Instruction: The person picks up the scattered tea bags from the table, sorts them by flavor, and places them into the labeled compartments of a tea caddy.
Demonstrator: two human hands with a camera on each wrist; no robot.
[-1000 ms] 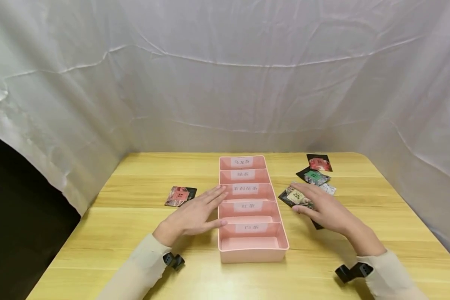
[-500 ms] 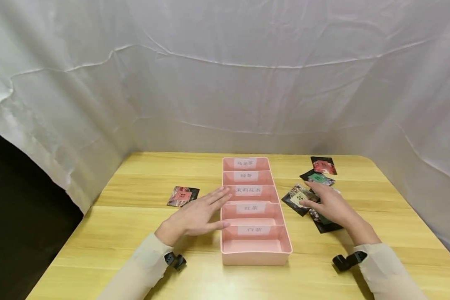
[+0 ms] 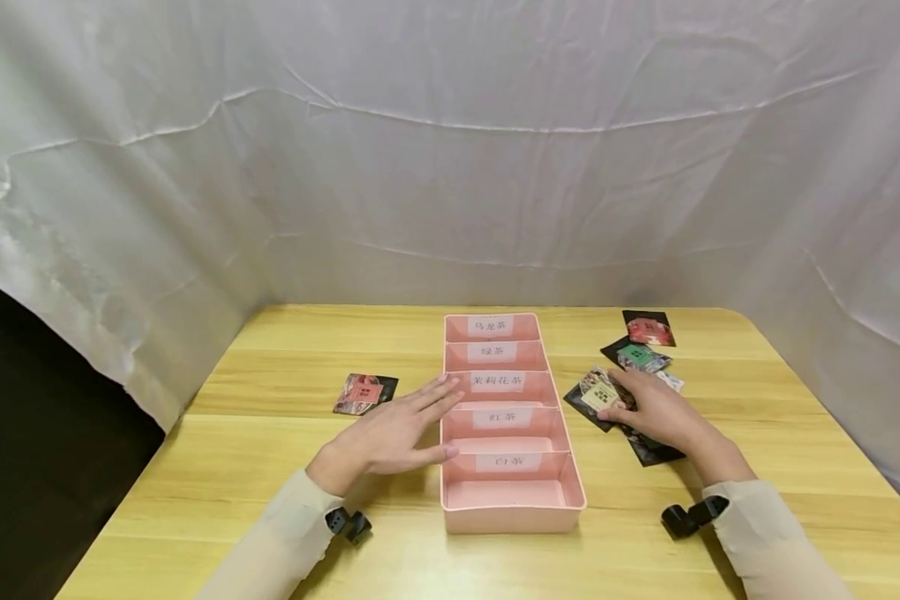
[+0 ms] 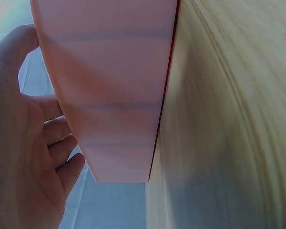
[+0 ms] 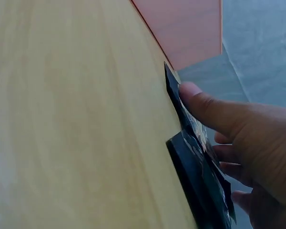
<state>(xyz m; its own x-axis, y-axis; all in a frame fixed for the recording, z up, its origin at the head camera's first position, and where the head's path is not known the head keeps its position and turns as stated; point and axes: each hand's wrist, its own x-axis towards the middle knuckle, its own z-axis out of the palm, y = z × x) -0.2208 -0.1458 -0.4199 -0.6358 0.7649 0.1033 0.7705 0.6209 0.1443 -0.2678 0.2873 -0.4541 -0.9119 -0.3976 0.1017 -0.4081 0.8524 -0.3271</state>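
A pink divided box [image 3: 513,521] with white paper labels in Chinese stands on the table. My left hand [image 3: 390,433] lies along its left side, fingers extended and tips at the rim; the left wrist view shows the box wall [image 4: 112,76] beside the fingers. To the right of the box, my right hand [image 3: 663,412] is over a loose group of tea sachets. Its thumb touches a black sachet with a pale yellow label [image 3: 598,395], its fingers near the far edge. Partly under that hand is another dark sachet [image 3: 648,452].
Behind the right hand lie a green-labelled sachet [image 3: 636,357] and a red one [image 3: 648,327]; a whitish sachet [image 3: 671,381] shows partly. A red-labelled sachet [image 3: 363,393] lies left of the box. Grey-white cloth [image 3: 495,183] hangs behind the wooden table [image 3: 270,500].
My right hand drew back slightly from over the sachets, then came down so that its thumb touches the yellow-labelled one. The left hand stays at the box's rim.
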